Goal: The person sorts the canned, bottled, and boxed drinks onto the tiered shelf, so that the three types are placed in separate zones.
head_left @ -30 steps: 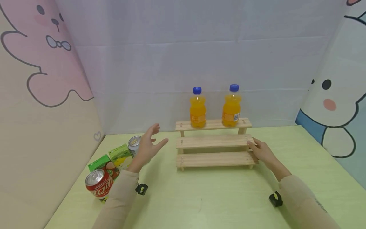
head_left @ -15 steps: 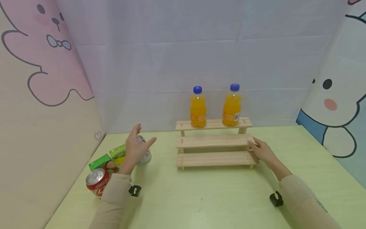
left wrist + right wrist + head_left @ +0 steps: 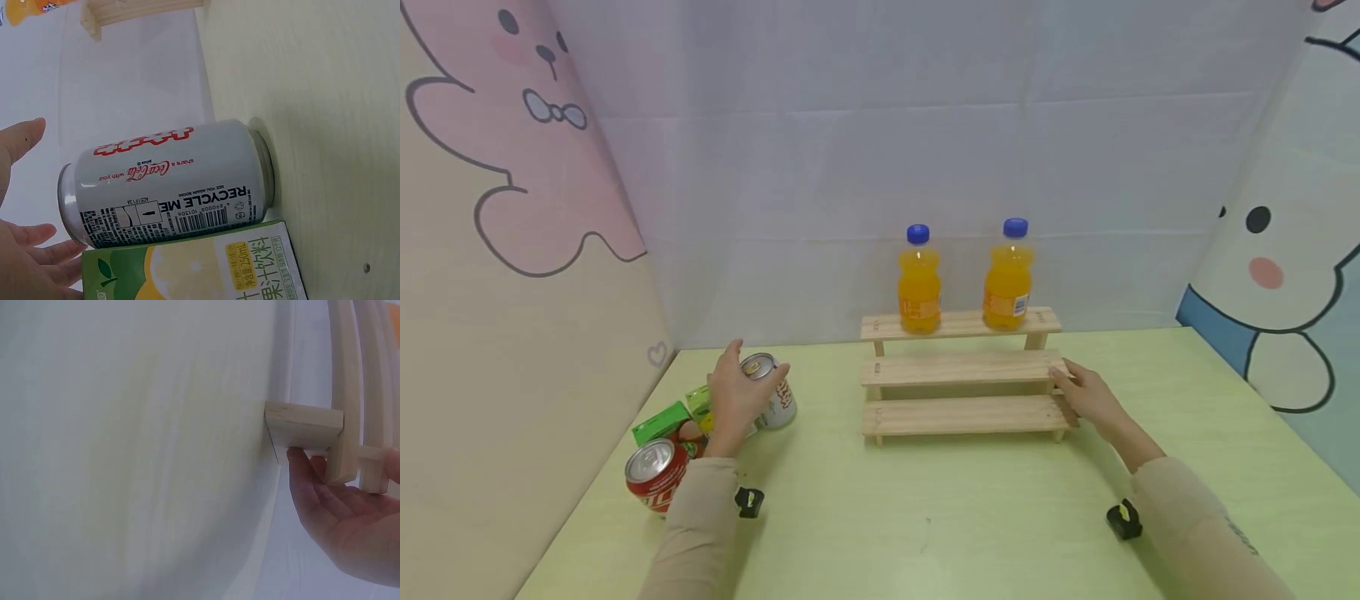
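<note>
So the left hand (image 3: 736,404) has its thumb and fingers spread well apart around the top end of the silver can (image 3: 781,406), not closed on it, and I honestly can't tell from the wrist cam whether any fingertip touches the metal. A second ago that hand was out to the right of the can, toward the rack; half a second ago it was right in front of it, and now it's further left and a bit lower, so the can's lid and right side show again. The can stands upright on the table (image 3: 940,517), same spot as far as I can see. The right hand (image 3: 1090,404) hasn't really budged: it's clamped on the right end of the wooden rack (image 3: 958,369), thumb on the middle board, fingers wrapped behind the end. Going outward, a lemon juice carton (image 3: 194,265) stands right beside the can, partly hidden by the left hand in the head view, then a green carton (image 3: 659,423) and the red can (image 3: 657,477) nearest the person. Up on the rack's top board, the left orange bottle (image 3: 919,287) and the right orange bottle (image 3: 1008,287) stand upright with a gap between them, exactly as before, blue caps on
</note>
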{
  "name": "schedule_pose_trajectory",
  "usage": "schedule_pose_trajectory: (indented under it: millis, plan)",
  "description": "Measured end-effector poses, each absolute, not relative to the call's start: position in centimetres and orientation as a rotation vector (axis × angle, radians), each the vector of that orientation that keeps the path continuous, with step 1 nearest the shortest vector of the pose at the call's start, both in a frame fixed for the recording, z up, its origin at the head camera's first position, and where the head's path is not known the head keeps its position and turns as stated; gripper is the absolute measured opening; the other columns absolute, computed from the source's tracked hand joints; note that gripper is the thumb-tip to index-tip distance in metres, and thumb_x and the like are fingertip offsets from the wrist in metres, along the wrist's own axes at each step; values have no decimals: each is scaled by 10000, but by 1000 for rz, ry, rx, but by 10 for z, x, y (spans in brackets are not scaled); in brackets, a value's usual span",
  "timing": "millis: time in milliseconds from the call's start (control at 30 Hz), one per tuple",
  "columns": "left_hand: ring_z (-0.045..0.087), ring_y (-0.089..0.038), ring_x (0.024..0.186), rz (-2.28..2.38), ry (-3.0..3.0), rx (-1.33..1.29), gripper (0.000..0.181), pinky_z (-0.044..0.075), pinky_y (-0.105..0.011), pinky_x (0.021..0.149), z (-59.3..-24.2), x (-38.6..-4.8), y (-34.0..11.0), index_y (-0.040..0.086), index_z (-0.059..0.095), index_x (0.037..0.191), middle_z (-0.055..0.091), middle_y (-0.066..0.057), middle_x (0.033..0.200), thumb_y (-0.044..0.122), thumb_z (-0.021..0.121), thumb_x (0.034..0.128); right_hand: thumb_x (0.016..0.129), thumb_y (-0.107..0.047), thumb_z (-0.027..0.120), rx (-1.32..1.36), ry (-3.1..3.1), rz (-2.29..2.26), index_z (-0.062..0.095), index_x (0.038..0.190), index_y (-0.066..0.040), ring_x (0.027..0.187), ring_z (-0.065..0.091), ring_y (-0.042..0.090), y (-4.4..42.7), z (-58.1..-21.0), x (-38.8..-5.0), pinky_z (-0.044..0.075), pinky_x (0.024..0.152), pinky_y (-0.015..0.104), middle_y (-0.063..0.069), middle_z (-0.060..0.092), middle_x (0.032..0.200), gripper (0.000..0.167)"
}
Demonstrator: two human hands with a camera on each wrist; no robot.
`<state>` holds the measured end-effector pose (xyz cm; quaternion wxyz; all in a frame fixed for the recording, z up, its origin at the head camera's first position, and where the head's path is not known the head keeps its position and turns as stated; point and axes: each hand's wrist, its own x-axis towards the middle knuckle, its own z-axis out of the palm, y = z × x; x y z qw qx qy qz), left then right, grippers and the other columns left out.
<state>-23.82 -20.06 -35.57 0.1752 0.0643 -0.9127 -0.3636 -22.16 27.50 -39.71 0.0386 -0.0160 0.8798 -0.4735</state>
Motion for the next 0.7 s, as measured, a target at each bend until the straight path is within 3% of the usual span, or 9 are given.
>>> schedule_pose_trajectory:
  millis: [133, 400, 700]
  plan:
    - [332, -401, 1245, -948, -2615, 237, 847, 7, -591, 1048, -360, -239, -204, -10, 310, 1379, 401, -247, 1335, 415, 687, 751, 986, -392, 286, -63, 2713, -1448, 140, 1415, 68, 1148, 407, 453, 275, -397, -222, 462, 794, 408, 363, 344, 1313, 646]
    - [395, -439, 1174, -785, -2688, 268, 831, 45, -607, 1039, -364, -243, -207, -56, 397, 1312, 505, -279, 1208, 451, 691, 723, 984, -394, 296, -64, 2696, -1468, 140, 1413, 72, 1117, 432, 417, 274, -398, -222, 467, 718, 316, 366, 349, 1308, 652]
    - [482, -461, 1034, -684, -2702, 198, 676, 30, -641, 1017, -365, -245, -206, -83, 522, 1163, 579, -289, 1024, 351, 743, 695, 990, -368, 296, -52, 2675, -1504, 151, 1417, 59, 963, 502, 320, 275, -396, -222, 462, 602, 274, 368, 369, 1291, 621]
